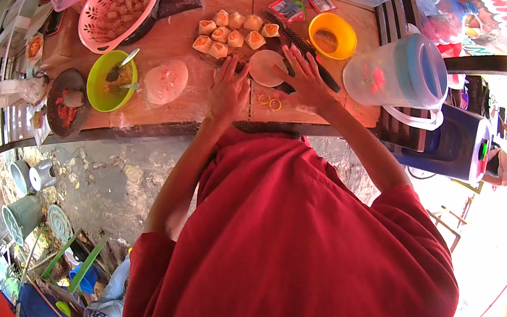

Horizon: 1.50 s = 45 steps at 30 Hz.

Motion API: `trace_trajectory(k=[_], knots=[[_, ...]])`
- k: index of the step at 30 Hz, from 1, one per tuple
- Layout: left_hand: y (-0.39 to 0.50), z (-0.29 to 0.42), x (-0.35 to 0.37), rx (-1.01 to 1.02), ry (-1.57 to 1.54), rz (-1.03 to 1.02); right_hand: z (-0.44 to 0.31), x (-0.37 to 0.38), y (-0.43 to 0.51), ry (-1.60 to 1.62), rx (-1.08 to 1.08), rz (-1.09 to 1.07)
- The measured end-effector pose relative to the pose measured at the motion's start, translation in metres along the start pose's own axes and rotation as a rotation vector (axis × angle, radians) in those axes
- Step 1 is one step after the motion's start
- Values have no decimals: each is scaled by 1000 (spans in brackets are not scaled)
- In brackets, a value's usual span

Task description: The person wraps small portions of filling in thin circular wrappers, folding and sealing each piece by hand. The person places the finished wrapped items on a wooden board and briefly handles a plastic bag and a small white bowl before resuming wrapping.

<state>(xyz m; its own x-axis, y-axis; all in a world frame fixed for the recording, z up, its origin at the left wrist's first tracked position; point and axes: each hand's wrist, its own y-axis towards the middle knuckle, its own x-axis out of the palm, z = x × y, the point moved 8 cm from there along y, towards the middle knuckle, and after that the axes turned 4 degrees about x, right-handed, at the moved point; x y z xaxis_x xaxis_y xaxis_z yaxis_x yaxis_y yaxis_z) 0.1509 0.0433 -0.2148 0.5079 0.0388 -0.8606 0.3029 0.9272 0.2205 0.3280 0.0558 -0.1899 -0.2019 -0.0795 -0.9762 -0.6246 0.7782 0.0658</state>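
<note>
My left hand (228, 87) is over the tiled counter, fingers apart and holding nothing. To its right a thin round dough wrapper (264, 68) lies on the tiles. My right hand (304, 78) is spread at that wrapper's right edge, a finger seeming to overlap it; whether it presses down I cannot tell. Just beyond both hands sit several filled dumplings (235, 38) with orange filling showing on top. Two yellow rubber bands (270, 101) lie between my wrists. Left of my left hand is a stack of pale round wrappers (167, 81) on plastic.
A green bowl (95, 86) holds filling and spoons; a stone mortar (54, 103) with red paste stands beside it. Behind is a pink basket (86, 25). At right are a yellow container (347, 34), a plastic pitcher (372, 75), seasoning packets (288, 7) and a dark, knife-like tool (328, 78).
</note>
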Motion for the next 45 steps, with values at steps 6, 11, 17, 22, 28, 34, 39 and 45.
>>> trace_trajectory(k=[6, 11, 17, 22, 28, 34, 39, 45], knots=[[0, 1, -3, 12, -79, 67, -10, -7, -15, 32, -100, -9], [-1, 1, -1, 21, -71, 73, 0, -3, -3, 59, 68, 37], [-1, -1, 1, 16, -72, 71, -25, 2, -7, 131, -147, 63], [-2, 2, 1, 11, 6, 45, -10, 5, -10, 15, -39, 24], [-2, 1, 2, -26, -115, 30, 1, 5, -22, -52, 32, -2], [-1, 3, -1, 5, 27, -3, -8, -9, -25, 22, -87, 103], [-2, 5, -2, -18, -31, -15, -11, 2, -25, 18, -109, 31], [-3, 3, -1, -22, -84, -12, 2, -1, -27, 50, -41, 95]])
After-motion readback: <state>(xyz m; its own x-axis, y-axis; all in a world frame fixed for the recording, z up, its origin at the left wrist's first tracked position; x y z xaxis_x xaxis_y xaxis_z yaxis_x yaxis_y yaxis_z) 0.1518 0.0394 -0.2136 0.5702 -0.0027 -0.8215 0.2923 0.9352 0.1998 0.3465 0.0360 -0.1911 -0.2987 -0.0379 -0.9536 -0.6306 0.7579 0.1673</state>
